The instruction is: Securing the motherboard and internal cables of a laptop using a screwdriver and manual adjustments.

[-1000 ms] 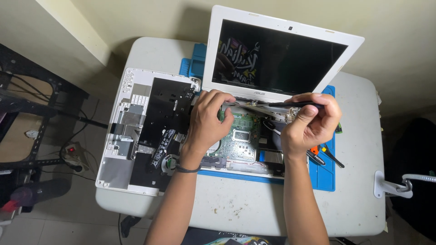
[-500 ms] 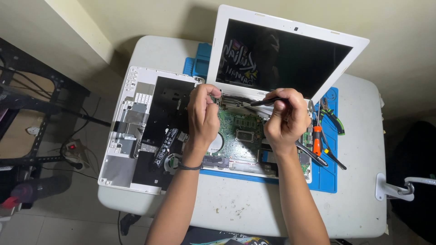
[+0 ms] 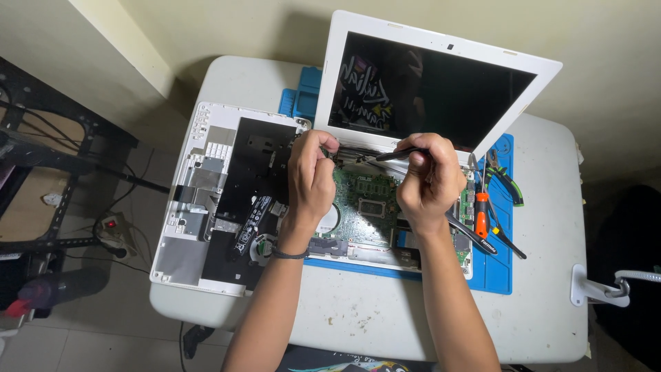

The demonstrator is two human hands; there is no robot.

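Tool (image 3: pixel 396 154) crosswise, tip leftward

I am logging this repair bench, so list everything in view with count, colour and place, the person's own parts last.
white laptop screen lid: one, white frame, dark panel, raised at the table's back.
green circuit board: one, in the open laptop base under both hands.
removed white laptop cover: one, white with black sheet, lying left of the base.
blue work mat: one, under the laptop.
orange-handled screwdriver: one, on the mat, right.
green-handled pliers: one, right edge of the mat.
white table: one.
thin black tool: one, in the right hand.
left hand: fingertips pinched at the hinge edge.
right hand: closed around the tool.
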